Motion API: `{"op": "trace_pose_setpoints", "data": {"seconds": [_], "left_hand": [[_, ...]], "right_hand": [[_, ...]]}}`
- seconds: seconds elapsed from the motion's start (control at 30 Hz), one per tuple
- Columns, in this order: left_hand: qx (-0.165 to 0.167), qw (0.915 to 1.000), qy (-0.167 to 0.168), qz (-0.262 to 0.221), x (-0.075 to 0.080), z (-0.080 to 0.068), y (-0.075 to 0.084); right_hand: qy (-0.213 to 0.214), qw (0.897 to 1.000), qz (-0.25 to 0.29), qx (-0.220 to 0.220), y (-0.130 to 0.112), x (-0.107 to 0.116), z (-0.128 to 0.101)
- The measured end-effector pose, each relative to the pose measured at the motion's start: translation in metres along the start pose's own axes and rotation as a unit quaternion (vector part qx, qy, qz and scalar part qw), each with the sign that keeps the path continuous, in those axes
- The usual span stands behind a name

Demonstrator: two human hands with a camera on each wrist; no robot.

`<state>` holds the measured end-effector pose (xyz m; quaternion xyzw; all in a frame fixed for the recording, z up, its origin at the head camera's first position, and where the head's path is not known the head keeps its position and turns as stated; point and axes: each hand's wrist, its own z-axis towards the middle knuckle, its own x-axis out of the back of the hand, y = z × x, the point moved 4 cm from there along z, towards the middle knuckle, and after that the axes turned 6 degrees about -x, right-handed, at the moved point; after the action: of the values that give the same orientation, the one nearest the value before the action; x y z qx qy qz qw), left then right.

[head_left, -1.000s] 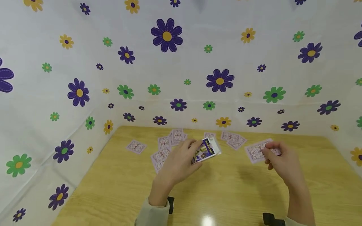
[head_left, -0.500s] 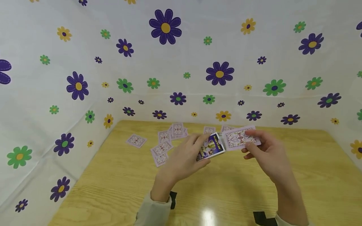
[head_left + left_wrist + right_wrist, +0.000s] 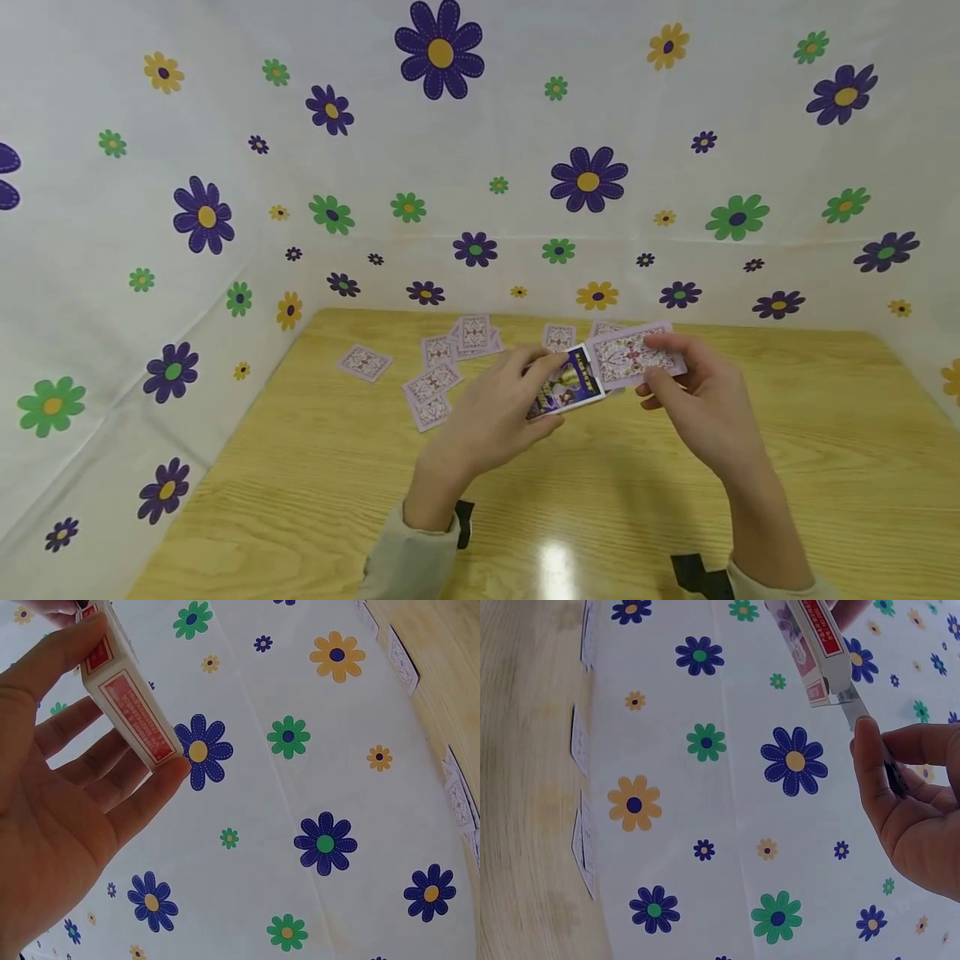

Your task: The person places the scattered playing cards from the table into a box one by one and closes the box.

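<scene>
Above table [image 3: 300, 500], left fingers [image 3: 150, 801] grip box [image 3: 566, 387]; right fingers [image 3: 871, 761] pinch card [image 3: 626, 357] at box edge

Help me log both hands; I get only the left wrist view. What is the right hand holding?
Observer: In the head view, the right hand pinches a patterned card.
Operator: Where is that card relative to the box?
Observer: In the right wrist view, its far end is right at the box's open end; whether any of it is inside, I can't tell.
Operator: I see red panels on the box. What about its upper face?
Observer: In the head view, that face is mostly purple with yellow print.
</scene>
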<state>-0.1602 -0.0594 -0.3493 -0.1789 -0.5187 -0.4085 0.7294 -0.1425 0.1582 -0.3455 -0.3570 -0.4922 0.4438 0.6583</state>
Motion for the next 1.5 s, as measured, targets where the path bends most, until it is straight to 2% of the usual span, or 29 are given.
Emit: {"op": "trace_pose_setpoints", "data": {"seconds": [0.2,0.53,0.7,0.83,1.03,1.2,1.5], "left_hand": [[-0.008,1.0,0.001,0.006,-0.002,0.0,0.0],[-0.012,0.9999,0.0,0.012,-0.006,-0.006,0.002],[-0.03,0.9992,0.016,0.019,-0.003,0.0,0.008],[-0.035,0.9988,0.018,0.031,0.0,0.003,0.009],[-0.031,0.999,0.012,0.029,0.0,0.001,0.007],[-0.027,0.9992,0.014,0.025,-0.001,-0.001,0.006],[-0.022,0.9995,0.011,0.021,-0.002,0.002,0.005]], "right_hand": [[-0.005,0.999,-0.032,0.002,0.001,0.0,0.002],[-0.06,0.996,-0.066,-0.027,0.003,-0.001,0.0],[-0.066,0.996,-0.05,-0.026,-0.002,0.0,0.002],[-0.053,0.998,-0.024,-0.028,-0.003,-0.003,0.003],[-0.021,0.998,-0.059,-0.001,-0.005,-0.008,0.001],[-0.003,0.998,-0.063,0.021,-0.005,-0.013,-0.001],[0.013,0.996,-0.083,0.03,-0.007,-0.024,-0.005]]}}
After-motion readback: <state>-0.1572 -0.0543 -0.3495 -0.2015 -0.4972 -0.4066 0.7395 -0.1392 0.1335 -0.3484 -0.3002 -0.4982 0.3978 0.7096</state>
